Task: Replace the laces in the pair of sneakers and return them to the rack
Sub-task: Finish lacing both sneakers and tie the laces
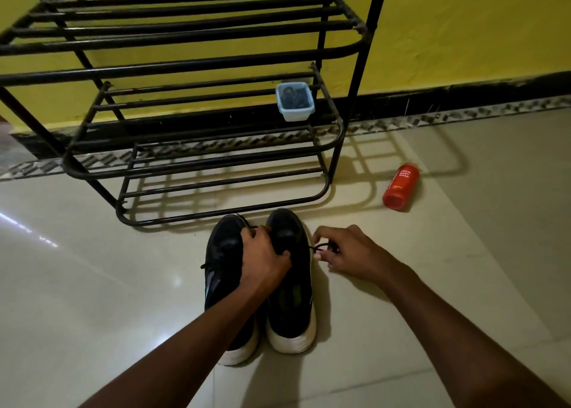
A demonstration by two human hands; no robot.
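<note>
Your left hand (262,259) rests across a pair of black sneakers standing side by side on the floor. Its fingers are curled onto the laced front of the right sneaker (293,302), and the left sneaker (222,253) is touching alongside. Just beside that shoe's outer edge, your right hand (349,253) pinches a black lace (321,247) between thumb and fingertips. Beyond both hands stands a black metal rack (197,67) holding a small plastic tub (295,100). Further out past your right hand, a red bottle (400,188) lies on the tiles.
</note>
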